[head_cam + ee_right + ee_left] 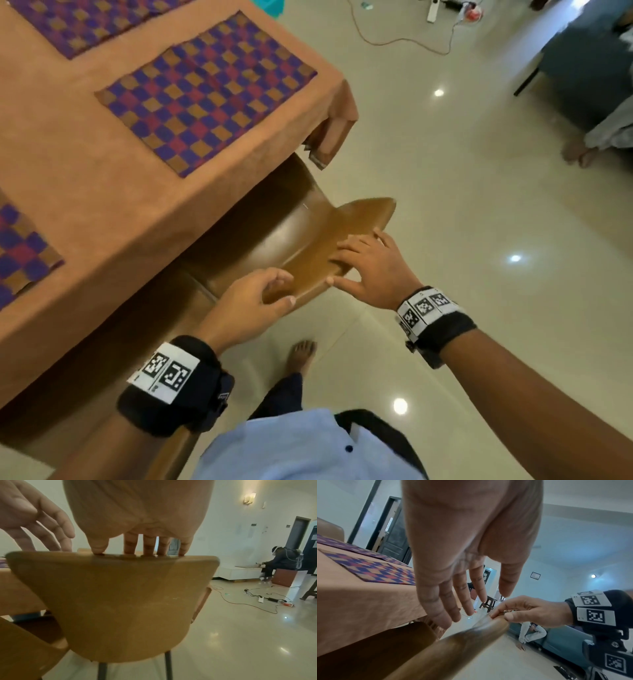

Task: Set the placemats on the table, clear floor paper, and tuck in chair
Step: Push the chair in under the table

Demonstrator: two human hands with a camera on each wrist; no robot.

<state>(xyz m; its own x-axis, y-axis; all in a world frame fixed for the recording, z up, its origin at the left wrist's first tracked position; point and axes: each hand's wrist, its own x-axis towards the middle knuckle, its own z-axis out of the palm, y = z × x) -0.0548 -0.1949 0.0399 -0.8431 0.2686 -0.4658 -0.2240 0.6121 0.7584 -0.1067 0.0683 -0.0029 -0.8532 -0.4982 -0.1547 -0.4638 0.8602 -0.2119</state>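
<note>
Two hands meet at the top edge of the chair (298, 222), whose seat sits partly under the table (85, 164). Your right hand (373, 270) pinches that edge, fingers (130, 545) laid over the front and thumb braced behind, a hold suited to pushing. Your left hand (250, 308) arches over the edge, fingers (462, 595) loose and nearly straight, gripping nothing; whether it touches cannot be told. Three checkered placemats (205, 92) lie flat on the cloth, so tucking in looks like the step in hand.
</note>
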